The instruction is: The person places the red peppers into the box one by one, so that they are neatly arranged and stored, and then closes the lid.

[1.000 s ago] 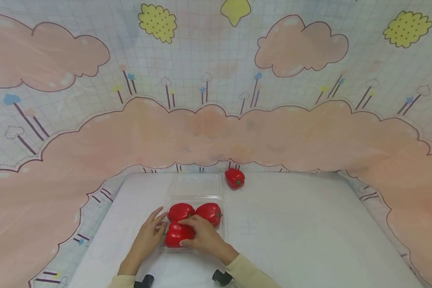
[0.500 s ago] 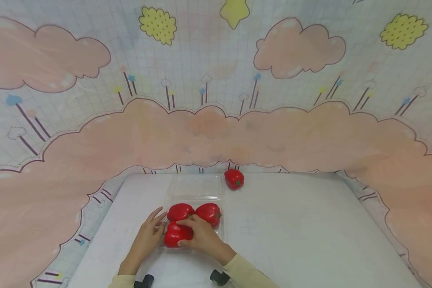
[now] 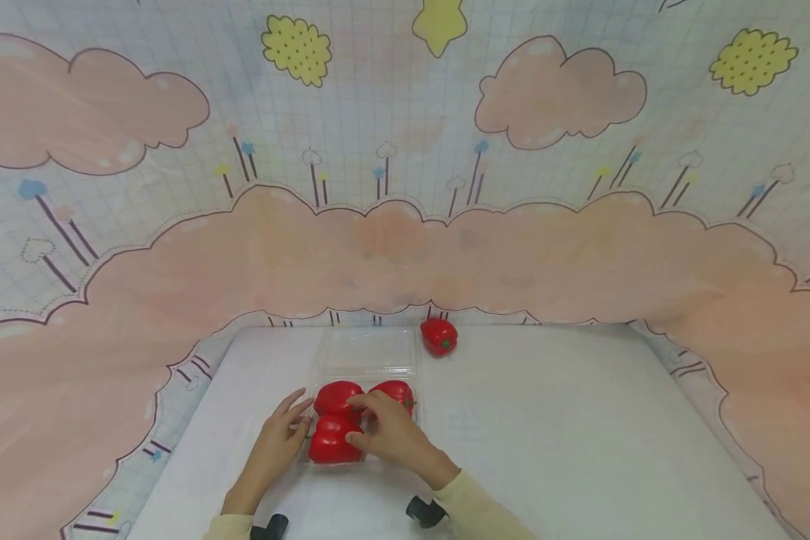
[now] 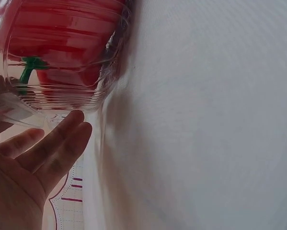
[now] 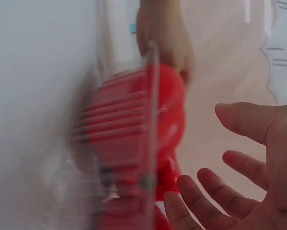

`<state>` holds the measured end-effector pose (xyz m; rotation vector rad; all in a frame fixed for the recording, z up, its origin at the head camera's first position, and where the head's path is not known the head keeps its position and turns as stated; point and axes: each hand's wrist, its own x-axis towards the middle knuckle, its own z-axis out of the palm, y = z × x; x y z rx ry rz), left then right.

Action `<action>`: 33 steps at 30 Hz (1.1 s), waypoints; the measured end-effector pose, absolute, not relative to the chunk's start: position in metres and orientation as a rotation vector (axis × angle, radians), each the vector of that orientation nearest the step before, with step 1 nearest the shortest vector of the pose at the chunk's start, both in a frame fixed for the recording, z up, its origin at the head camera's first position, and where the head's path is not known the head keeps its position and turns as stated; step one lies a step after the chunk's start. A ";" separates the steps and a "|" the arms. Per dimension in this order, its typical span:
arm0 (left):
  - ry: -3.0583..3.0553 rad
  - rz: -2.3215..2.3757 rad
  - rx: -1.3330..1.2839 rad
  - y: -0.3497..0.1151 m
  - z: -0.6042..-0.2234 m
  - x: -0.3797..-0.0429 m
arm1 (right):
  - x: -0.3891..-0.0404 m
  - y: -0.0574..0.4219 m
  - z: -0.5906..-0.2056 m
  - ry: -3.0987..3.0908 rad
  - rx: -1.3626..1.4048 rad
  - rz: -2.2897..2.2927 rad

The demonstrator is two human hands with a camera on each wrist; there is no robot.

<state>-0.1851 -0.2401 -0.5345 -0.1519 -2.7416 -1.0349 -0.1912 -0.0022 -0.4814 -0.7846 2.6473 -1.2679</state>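
In the head view, a clear plastic clamshell box point(image 3: 391, 442) holds red bell peppers with green stems. The near-left bell pepper point(image 3: 334, 440) lies in front of the far-left bell pepper point(image 3: 338, 397). My right hand point(image 3: 398, 435) partly covers the far-right bell pepper point(image 3: 394, 391). That hand is spread above the box, and in the right wrist view its fingers hold nothing. My left hand point(image 3: 280, 441) rests at the box's left side. In the left wrist view, its extended fingers point(image 4: 62, 148) touch or nearly touch the ribbed wall; the thumb's contact is unclear.
Another red bell pepper point(image 3: 439, 337) lies on the white table point(image 3: 547, 420) beyond the box. The clear lid point(image 3: 369, 350) lies folded back at the far side. A cloud-patterned cloth point(image 3: 405, 247) hangs behind the table.
My right hand has let go of the near-left bell pepper and shifted slightly right and up. The pepper stays in the box; my left hand has barely moved.
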 end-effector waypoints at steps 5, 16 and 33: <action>-2.741 -1.043 -0.151 -0.240 -0.532 -0.185 | -0.191 0.007 -0.467 2.630 -0.807 -1.343; -2.729 -1.035 -0.161 -0.240 -0.531 -0.185 | -0.196 0.031 -0.451 2.735 -0.805 -1.349; -2.722 -1.069 -0.157 -0.243 -0.538 -0.185 | -0.212 0.060 -0.460 2.750 -0.699 -1.472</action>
